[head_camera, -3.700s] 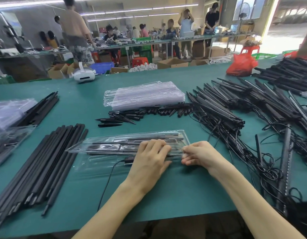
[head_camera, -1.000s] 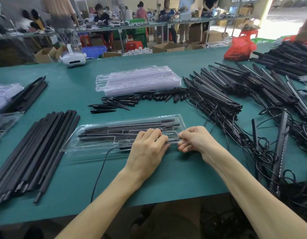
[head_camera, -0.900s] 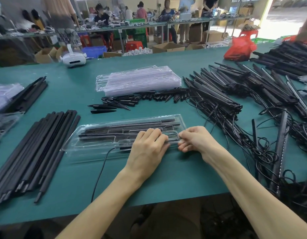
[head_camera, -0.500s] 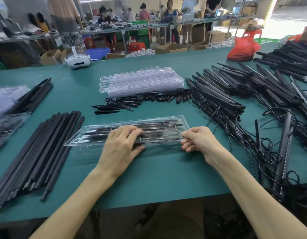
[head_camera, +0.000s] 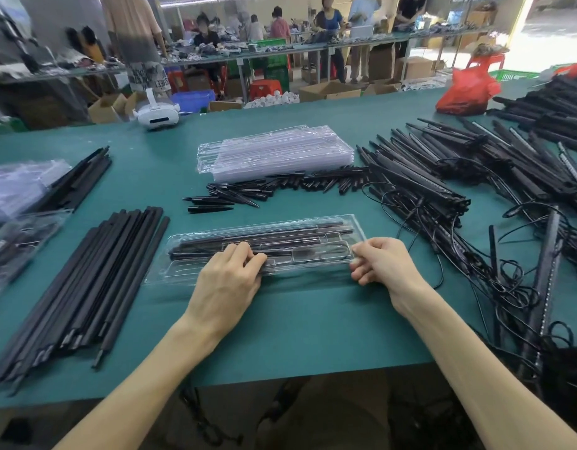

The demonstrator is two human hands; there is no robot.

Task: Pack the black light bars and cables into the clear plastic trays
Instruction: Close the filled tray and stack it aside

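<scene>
A clear plastic tray (head_camera: 354,223) lies lengthwise on the green table in front of me. Black light bars (head_camera: 264,236) and a coiled cable (head_camera: 326,251) sit inside it under the clear cover. My left hand (head_camera: 227,280) rests on top of the tray left of its middle, fingertips pressing the cover down. My right hand (head_camera: 382,263) has its fingers curled at the tray's right end and grips that edge.
A stack of empty clear trays (head_camera: 274,154) lies behind, with small black pointed pieces (head_camera: 235,198) before it. Plain black bars (head_camera: 95,277) lie left, packed trays (head_camera: 17,245) far left. Tangled light bars with cables (head_camera: 443,190) fill the right side.
My left hand has slid left along the tray's top, from beside the right hand to left of the middle. The cable that trailed out over the table's front is gone from there.
</scene>
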